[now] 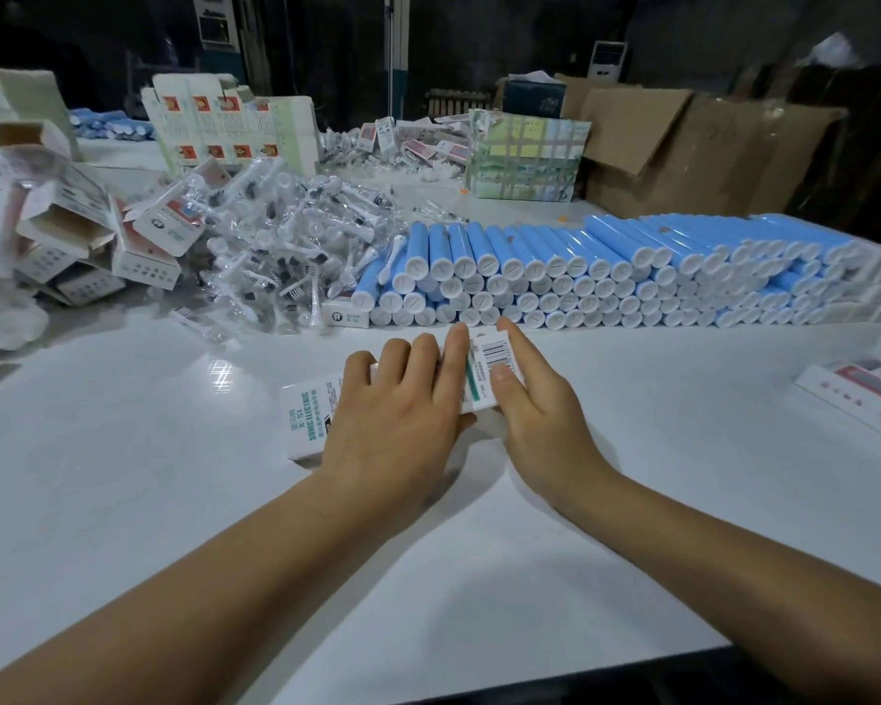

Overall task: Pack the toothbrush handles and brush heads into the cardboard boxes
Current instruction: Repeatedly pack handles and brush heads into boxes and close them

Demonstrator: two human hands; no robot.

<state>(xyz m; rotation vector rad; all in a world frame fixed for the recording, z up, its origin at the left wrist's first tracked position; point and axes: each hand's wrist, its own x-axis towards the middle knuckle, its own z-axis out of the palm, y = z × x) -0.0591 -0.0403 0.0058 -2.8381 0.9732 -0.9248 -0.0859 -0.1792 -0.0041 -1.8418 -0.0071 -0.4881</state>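
A dim storeroom lies behind a white desk [123, 450] crowded along its far half. At about 10 o'clock sits a heap of empty boxes [72, 241], flaps open, nothing visible inside them. Just right of it, near 11 o'clock, is a pile of heads [286, 236], each in a clear wrapper; these look light and slippery, so a pinch on the stem should serve better than one on the film. At the centre of the desk lies one box [309, 419] on its side, printed face up, and both hands rest on it. The left hand [403, 399] lies flat over its middle with fingers straight and spread, pressing rather than gripping. The right hand [535, 404] touches the barcode end, fingers likewise extended, thumb on the top face. Whether this box is filled or its flap is closed cannot be told, since the hands hide the ends. The thin card will likely crush if squeezed, so holding it by the long edges seems wise. From 12 to 2 o'clock runs a stacked row of blue handles [581, 272], white caps facing the person; smooth, rigid and apt to roll, best taken around the barrel. At 3 o'clock lie flat cartons [855, 394].
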